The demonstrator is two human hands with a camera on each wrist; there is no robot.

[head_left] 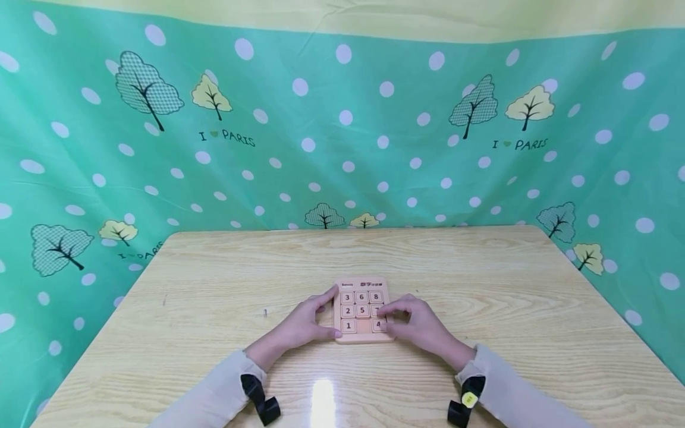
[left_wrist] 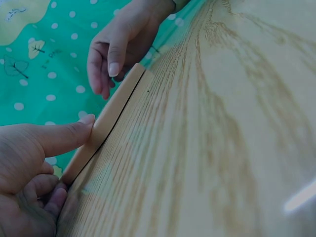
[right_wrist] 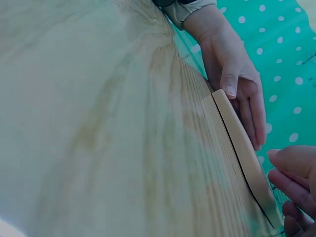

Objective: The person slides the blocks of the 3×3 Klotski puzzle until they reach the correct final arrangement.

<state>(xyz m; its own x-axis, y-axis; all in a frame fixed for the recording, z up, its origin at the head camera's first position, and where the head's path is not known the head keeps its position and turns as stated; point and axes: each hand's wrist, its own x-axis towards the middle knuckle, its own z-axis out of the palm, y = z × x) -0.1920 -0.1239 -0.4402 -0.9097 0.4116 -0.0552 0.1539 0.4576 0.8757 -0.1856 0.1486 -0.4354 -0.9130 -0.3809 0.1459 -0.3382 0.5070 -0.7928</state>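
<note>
"What lies closest?"

"Two pale sleeves [head_left: 211, 389] with black wrist mounts [head_left: 260, 401], and a bright reflection [head_left: 323, 401] between them on the wooden table [head_left: 241, 267]."

"And the left hand [head_left: 305, 324]?"

"Spread wide along the left side of a number puzzle [head_left: 364, 339], holding its frame: thumb at the lower corner, index finger near the upper part."

"The right hand [head_left: 417, 324]?"

"Fingers bent, thumb and index tips only narrowly apart, over tile 4 [head_left: 377, 324] and tile 7 [head_left: 375, 310]. Whether they pinch a tile, I can't tell."

"Where's the puzzle?"

"Flat on the table, between both hands. Its rows run 3, 6, 8; 2, 5, 7; then 1, a gap, 4."

"And farther off?"

"Light, streaky wood grain runs on to the table's far edge. Behind it hangs a green cloth [head_left: 321, 178] with white dots, printed trees and the word PARIS, topped by a yellow band [head_left: 407, 21]."
</note>
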